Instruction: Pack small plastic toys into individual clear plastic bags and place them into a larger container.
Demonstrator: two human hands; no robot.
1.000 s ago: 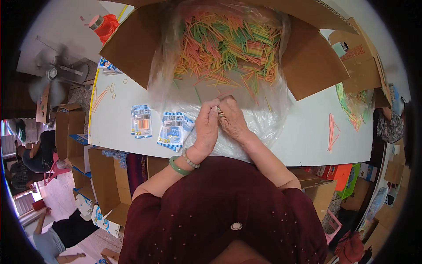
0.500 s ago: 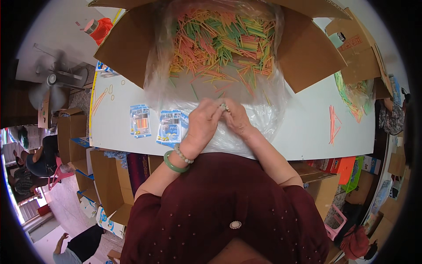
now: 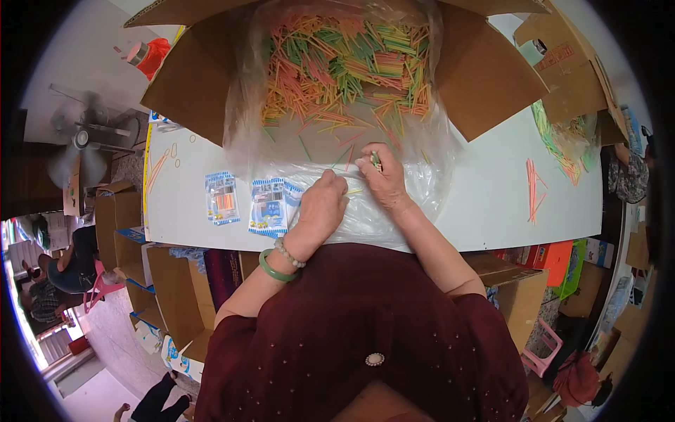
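From the head, the fisheye looks down near the left hand [image 3: 323, 207], right hand [image 3: 387, 181] and tabletop [image 3: 485, 204].

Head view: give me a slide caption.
The right hand clasps thin sticks beside the left hand, before an open box of colourful sticks.

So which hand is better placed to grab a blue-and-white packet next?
Probably the left hand: it's closer to the packets. The right hand is farther away, holding little sticks.
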